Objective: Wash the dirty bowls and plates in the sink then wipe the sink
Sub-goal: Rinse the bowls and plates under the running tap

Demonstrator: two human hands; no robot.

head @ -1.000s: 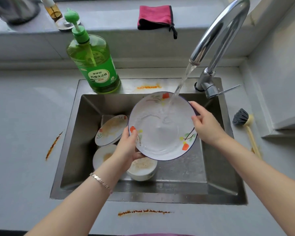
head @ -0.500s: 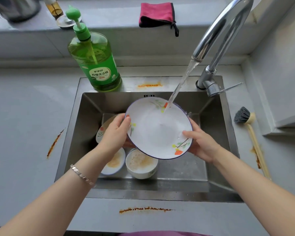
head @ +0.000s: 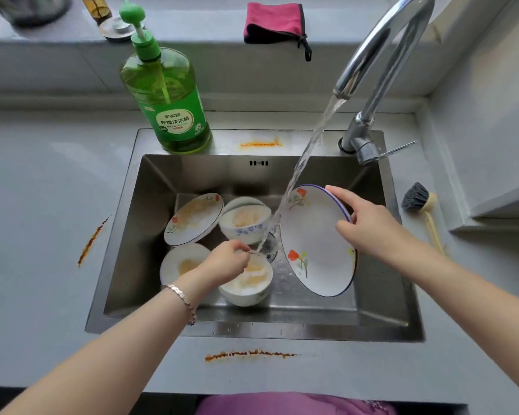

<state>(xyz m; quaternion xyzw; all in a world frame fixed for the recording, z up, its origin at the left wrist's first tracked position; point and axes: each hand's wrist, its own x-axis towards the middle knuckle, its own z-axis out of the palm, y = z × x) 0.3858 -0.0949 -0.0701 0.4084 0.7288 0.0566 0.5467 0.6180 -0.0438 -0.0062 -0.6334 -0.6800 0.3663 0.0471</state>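
Your white round ceramic plate (head: 315, 244) has a blue rim and red-orange flowers. The leaning white plate (head: 194, 218) matches it, smeared yellow, as is the near plain white bowl (head: 249, 290). The far white ceramic bowl (head: 246, 232) bears blue flower print. The plastic soap bottle (head: 162, 85) is translucent green, the folded cloth (head: 271, 20) magenta.

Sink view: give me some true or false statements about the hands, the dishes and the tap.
The right hand holds the flowered plate by its rim. True.
The tap is off. False: water runs from it.
The left hand grips the dish brush. False: it grips a dirty bowl by the rim; the brush lies on the counter.
The green dish soap bottle stands on the sink at its back rim. True.
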